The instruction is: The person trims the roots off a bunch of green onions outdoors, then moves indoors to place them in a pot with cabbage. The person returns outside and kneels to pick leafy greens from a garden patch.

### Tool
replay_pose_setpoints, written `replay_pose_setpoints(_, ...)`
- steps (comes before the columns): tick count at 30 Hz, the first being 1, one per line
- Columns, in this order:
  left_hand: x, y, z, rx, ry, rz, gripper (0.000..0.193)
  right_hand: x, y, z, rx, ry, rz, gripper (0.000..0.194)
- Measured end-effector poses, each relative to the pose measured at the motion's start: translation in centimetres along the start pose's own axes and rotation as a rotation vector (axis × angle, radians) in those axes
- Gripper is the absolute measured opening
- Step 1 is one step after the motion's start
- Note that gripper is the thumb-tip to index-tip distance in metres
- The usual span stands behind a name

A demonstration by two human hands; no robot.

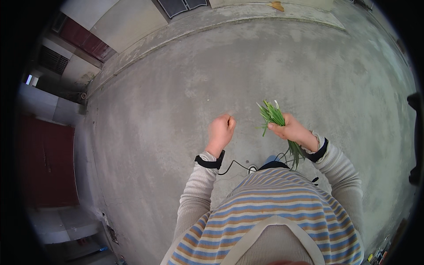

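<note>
A bunch of long, thin green stalks [273, 113], which look like garlic chives, is gripped in my right hand [289, 128]. Its cut ends, some of them pale, stick out past my thumb, and the dark leaf tips hang down below the wrist. A few stalks splay sideways from the bundle. To the left, apart from the bunch, my left hand [221, 132] is curled into a fist. Nothing shows sticking out of it, and the inside of the palm is hidden. Both hands are in the air above the concrete ground [159, 109].
Black straps [208, 161] circle both wrists, and a black cable [234, 162] runs from the left one towards my waist. A low concrete step [195, 29] borders the wall ahead, with a broom [276, 5] lying on it. Dark red doors [49, 162] stand at left.
</note>
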State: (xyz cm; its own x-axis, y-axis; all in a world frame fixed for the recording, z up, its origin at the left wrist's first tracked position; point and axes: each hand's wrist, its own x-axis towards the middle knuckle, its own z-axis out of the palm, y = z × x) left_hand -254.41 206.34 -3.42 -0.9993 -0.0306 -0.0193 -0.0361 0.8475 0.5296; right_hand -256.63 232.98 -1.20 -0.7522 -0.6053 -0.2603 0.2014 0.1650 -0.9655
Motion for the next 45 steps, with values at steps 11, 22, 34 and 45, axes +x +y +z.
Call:
replay_pose_setpoints(11,17.9,-3.1,-8.7,-0.239,0.305,0.458,0.026,21.6,-4.8,-6.1,-0.931,0.218,-0.5,0.027)
replay_pose_setpoints(22,41.2,-10.5,-12.7,-0.331,0.259,0.375,0.016,50.4,-13.8,-12.9,-1.301,-0.083,-0.55,0.027)
replay_pose_setpoints(34,83.9,-20.0,-20.0,-0.989,0.394,0.008,0.039,86.3,-23.0,-32.5,0.367,-0.123,0.097,0.022)
replay_pose_setpoints(45,112.2,-32.4,-25.9,-0.692,0.193,-0.2,0.032,123.7,-36.3,-45.4,1.161,-0.171,0.113,0.021)
